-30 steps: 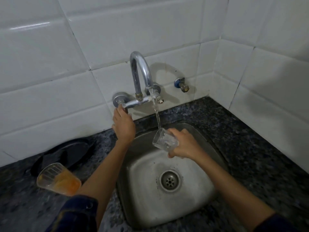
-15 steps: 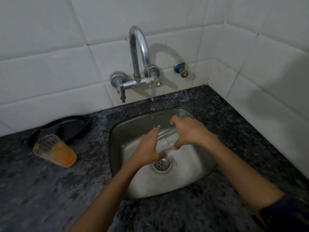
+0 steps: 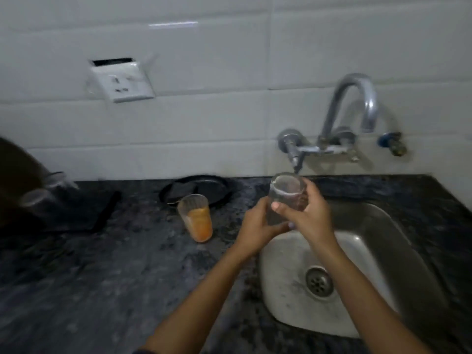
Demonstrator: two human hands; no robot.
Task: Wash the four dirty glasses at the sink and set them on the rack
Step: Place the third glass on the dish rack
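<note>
The clear glass [image 3: 287,191] was held upright at the far left rim of the sink [image 3: 383,241], under the tap handle [image 3: 293,152]. The right hand [image 3: 310,218] gripped it, fingers curled round its wall; the left hand [image 3: 256,229] cupped its lower part, fingers wrapped under the base. No water ran. By my judgement the wash of this glass was finished, and the next move called for carrying it left to the rack [image 3: 74,210] at the far left of the bench [image 3: 102,277], beyond the orange-stained glass [image 3: 196,218] awaiting washing.
</note>
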